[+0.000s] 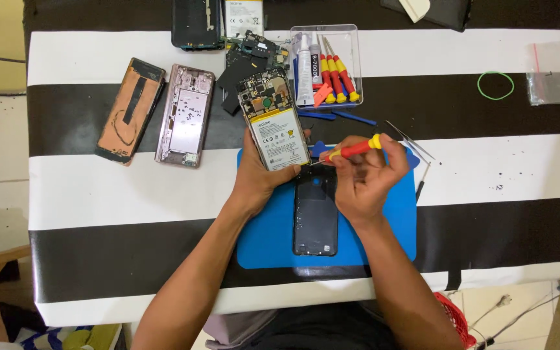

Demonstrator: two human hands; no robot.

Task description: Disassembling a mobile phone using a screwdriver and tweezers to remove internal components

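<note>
Big table [487, 194] with black and white stripes, all the way across. On top of it, a blue mat [260, 243], right in front of the body. On the mat, a black phone back cover [315, 217], lying flat, long way pointing away from the body. Left hand [257, 175] wrapped tight around the bottom end of an open phone [273, 123], battery side up. Phone's long way running up and a bit to the left, far end tipped away from the body, near end just above the top of the black cover. Right hand [364, 178] closed on a red and yellow screwdriver [351, 150], fingers pinching the handle. Screwdriver lying almost sideways, yellow cap to the right, thin tip pointing left at the phone's bottom right corner. Tip right at that corner, touching or nearly so, too small to tell. So the phone sits to the left of the right hand, and the left hand is the nearer one, already holding it. Farther left on the table, a pinkish phone frame [186, 116] and an orange-brown phone piece [129, 110], side by side. Up top, a clear box [356, 61] with more screwdrivers and a glue tube. Off to the right, tweezers [409, 139], a small clear bag [552, 74] and a green rubber band [495, 85].
</note>
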